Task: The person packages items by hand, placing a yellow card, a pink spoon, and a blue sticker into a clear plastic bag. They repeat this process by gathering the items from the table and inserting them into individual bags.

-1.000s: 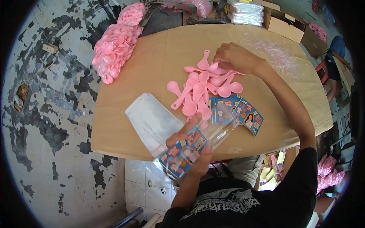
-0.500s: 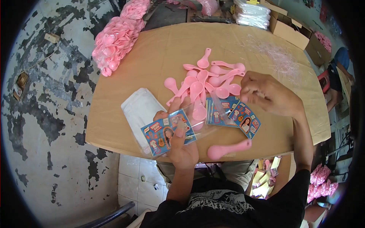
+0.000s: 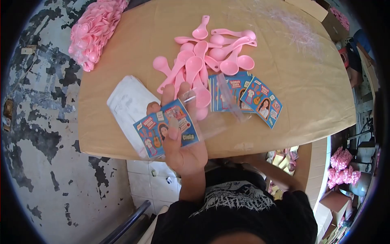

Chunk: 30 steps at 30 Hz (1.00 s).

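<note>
My left hand [image 3: 183, 142] is closed around one clear bag [image 3: 209, 122]. The thumb presses on its front and the fingers are behind it, with two fingertips showing above its top edge. It is lifted over the near edge of the table [image 3: 308, 89]. Inside the bag is one blue card [image 3: 166, 128] with a drawn figure and small pictures. I cannot tell if something pink is also inside or only seen through the plastic.

My right hand is not visible. Only the right forearm [image 3: 268, 171] shows, to the right of my left wrist and below the table edge, so I cannot say whether that hand is open or closed.

Just beyond my fingers lies the loose pile of pink spoons [image 3: 203, 61]. I count more than ten, but they overlap and an exact number is hard to give. To the right of my hand, touching the spoons, are more blue cards [image 3: 260, 101]. One is turned apart and the others sit in a stack, so I cannot count them.

Left of my hand, partly hidden behind the held card, is one white stack of flat bags [image 3: 126, 101]. Far to the upper left, one big packed bundle of spoons [image 3: 95, 32] is cut off by the frame. Far to the upper right lies crumpled clear plastic [image 3: 296, 28].
</note>
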Each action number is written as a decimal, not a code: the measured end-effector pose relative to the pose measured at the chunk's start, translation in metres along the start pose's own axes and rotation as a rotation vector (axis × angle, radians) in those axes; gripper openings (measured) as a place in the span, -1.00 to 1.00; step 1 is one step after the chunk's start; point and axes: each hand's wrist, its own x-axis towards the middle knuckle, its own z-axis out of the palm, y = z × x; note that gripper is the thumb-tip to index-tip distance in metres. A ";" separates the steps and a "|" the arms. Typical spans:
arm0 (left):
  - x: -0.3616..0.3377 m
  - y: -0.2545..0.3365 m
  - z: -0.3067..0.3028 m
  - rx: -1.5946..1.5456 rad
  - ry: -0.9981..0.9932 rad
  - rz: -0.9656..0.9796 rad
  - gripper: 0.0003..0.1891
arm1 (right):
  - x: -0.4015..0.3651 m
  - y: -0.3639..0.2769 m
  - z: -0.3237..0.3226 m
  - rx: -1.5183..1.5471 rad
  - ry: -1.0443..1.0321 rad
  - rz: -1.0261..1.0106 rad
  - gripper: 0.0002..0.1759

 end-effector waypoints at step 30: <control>-0.001 -0.002 0.000 -0.116 0.002 -0.051 -0.52 | -0.055 -0.142 -0.301 0.184 -0.124 -0.712 -0.77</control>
